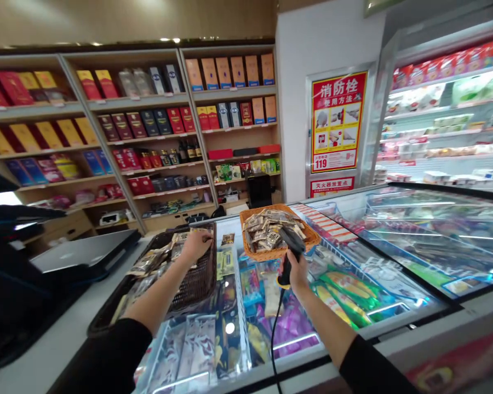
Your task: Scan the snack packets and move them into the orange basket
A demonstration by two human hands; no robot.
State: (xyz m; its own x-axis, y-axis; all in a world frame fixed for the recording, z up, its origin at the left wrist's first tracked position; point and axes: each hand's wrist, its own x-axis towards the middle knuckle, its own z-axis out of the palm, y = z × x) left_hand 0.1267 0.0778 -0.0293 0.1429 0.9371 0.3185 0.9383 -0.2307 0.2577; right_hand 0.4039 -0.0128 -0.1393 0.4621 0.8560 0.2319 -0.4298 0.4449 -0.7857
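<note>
My right hand (pixel 298 271) grips a black barcode scanner (pixel 291 243), whose cable runs down toward me. The scanner's head is in front of an orange wicker basket (pixel 246 249) heaped with small snack packets (pixel 267 224). My left hand (pixel 195 246) is over the far end of a dark brown wicker tray (pixel 197 287), its fingertips drawn together near the tray's right rim. What those fingers hold, if anything, is too small to make out. More packets (pixel 152 262) lie in the tray, partly behind my left arm. A single small packet (pixel 228 238) lies between tray and basket.
Tray and basket rest on a glass-topped chest freezer (pixel 414 241) filled with packaged goods. A dark laptop-like device (pixel 86 251) stands at left. Shelves (pixel 148 98) of boxed goods line the back wall; a lit display fridge (pixel 447 126) is at right.
</note>
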